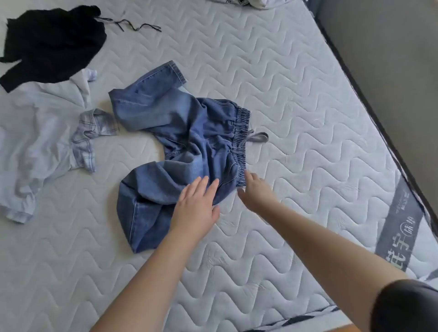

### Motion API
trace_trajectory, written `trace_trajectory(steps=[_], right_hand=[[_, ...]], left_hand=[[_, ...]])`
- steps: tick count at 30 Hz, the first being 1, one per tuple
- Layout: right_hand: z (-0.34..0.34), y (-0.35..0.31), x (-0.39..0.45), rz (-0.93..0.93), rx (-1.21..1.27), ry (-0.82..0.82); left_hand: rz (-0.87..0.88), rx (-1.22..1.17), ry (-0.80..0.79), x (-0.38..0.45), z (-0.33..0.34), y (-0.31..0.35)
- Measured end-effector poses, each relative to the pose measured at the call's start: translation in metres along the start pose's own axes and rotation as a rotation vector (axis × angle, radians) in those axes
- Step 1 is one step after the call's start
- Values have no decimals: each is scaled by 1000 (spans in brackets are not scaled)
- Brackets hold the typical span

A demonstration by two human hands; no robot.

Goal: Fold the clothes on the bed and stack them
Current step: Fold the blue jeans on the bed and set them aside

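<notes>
2 hands [222, 199] on crumpled jeans [184, 142].

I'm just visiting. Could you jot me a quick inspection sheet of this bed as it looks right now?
Surface: quilted mattress, bare.
Job's things: blue jeans spread rumpled, unfolded; pale shirt and black garment lie crumpled at the left.
Clutter: patterned fabric at the far edge.
Hands: left hand lies flat on the jeans; right hand reaches at the waistband, grip unclear.
Cables: nothing seen; only a drawstring on the black garment.
Surroundings: grey floor beside the bed.
</notes>
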State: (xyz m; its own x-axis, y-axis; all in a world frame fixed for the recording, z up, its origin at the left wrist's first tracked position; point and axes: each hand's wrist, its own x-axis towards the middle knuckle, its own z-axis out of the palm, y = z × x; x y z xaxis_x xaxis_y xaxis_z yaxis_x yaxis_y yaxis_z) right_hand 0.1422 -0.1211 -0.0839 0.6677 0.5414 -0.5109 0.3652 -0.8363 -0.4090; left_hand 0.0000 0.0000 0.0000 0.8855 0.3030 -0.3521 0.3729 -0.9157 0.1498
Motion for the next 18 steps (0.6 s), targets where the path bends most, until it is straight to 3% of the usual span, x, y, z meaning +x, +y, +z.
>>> trace_trajectory(steps=[4,9,14,18], right_hand=[[17,-8,43,266,323,-11],[26,-9,72,570,733,-49],[36,-2,83,602,980,-197],[32,13,68,517,943,-113]], left_hand=[[-22,-25,74,13,13,-10],[-27,-50,10,16,27,-15],[-67,-107,0,5,34,-20],[-95,-119,-37,-3,32,-23]])
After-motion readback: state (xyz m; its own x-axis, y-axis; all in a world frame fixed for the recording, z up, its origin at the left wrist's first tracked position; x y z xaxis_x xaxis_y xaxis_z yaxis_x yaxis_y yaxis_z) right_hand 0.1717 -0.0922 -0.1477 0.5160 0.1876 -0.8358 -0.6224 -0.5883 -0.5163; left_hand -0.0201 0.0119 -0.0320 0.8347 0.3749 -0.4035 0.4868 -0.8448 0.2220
